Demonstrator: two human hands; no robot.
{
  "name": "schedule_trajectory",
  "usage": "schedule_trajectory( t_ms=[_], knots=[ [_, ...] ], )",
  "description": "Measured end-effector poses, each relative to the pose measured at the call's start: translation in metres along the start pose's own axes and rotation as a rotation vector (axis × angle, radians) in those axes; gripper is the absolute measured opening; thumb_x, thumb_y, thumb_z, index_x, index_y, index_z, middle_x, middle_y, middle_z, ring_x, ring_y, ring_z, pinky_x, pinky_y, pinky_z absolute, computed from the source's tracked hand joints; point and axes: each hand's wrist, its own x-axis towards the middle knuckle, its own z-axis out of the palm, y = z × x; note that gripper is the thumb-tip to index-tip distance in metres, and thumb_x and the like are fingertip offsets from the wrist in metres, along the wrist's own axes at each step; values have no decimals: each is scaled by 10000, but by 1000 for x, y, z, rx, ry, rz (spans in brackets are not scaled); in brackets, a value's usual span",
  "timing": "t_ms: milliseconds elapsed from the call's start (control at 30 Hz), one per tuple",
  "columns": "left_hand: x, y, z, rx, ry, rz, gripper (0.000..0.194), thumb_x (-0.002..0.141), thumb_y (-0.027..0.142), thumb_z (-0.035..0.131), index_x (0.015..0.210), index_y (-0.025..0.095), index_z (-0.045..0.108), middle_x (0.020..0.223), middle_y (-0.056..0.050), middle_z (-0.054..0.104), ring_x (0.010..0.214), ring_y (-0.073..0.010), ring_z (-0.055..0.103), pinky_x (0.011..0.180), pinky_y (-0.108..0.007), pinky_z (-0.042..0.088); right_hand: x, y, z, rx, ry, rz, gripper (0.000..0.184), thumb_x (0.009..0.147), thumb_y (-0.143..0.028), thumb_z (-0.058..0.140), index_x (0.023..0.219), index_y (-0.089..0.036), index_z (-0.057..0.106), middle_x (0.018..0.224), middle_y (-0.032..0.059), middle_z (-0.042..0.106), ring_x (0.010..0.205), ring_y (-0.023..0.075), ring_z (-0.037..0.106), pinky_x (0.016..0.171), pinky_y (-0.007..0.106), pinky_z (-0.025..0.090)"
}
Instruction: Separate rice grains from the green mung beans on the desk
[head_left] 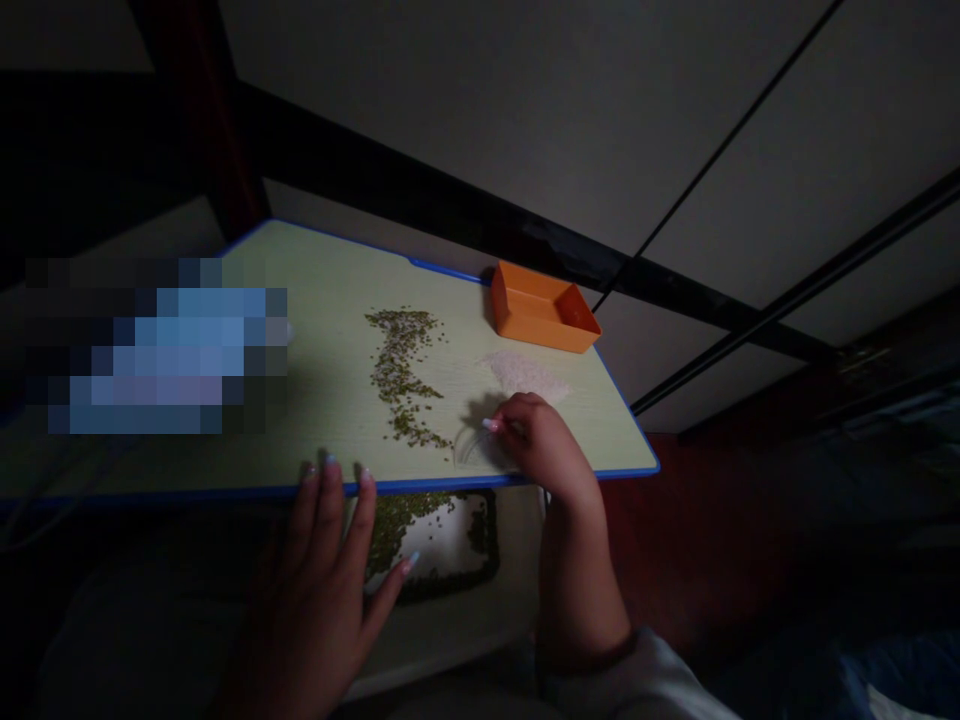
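My right hand is closed over the near right part of a pale, blue-edged board. Its fingers are pinched on a clear flat plastic piece with curved lines, perhaps a protractor. Just beyond the hand lies a pile of white grains that look like rice. A loose band of small green beans spreads across the board to the left. My left hand has its fingers spread, the fingertips at the board's near edge and nothing in its grasp.
An orange open box stands at the board's far right. Below the near edge, a light-coloured container holds more green beans, partly hidden by board and left hand. A blurred-out bluish object is at the left. Panelled cabinets rise behind.
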Motion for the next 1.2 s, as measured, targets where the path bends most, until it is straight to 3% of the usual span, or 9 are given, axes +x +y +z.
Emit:
schedule_trajectory(
  t_ms=[300, 567, 833, 1033, 1200],
  knots=[
    [2, 2, -1, -1, 20, 8, 846, 1011, 498, 360, 1671, 203, -80, 1793, -180, -79, 1633, -465, 101, 1180, -700, 364, 5, -2, 2, -167, 53, 113, 218, 972, -172, 627, 767, -176, 700, 810, 76, 680, 834, 212, 580, 753, 303, 410],
    [1, 2, -1, 2, 34, 9, 823, 1017, 503, 336, 1675, 197, -51, 1794, -190, -42, 1634, -463, 100, 1158, -705, 383, 4, -4, 4, -67, 31, 15, 211, 964, -145, 641, 762, -181, 687, 841, 65, 686, 851, 197, 598, 796, 290, 428],
    [2, 2, -2, -2, 24, 11, 848, 1004, 487, 376, 1674, 200, -58, 1790, -210, -26, 1627, -478, 120, 1159, -701, 386, 9, 0, 7, -233, 70, 135, 192, 985, -191, 631, 827, -176, 740, 854, 92, 723, 857, 216, 601, 750, 301, 387],
    [2, 3, -2, -17, 29, -1, 846, 1006, 487, 378, 1675, 210, -60, 1796, -162, -77, 1633, -462, 110, 1182, -698, 365, 15, 3, 9, -290, 120, 182, 218, 997, -204, 610, 827, -183, 746, 882, 111, 743, 853, 228, 608, 747, 312, 391],
    [2, 2, -1, -12, 42, 10, 844, 1004, 491, 369, 1675, 202, -55, 1796, -148, -99, 1633, -461, 107, 1183, -687, 368, 19, 5, 7, -357, 213, 304, 212, 1001, -196, 583, 869, -171, 747, 962, 151, 758, 893, 252, 618, 754, 327, 388]
  ],
)
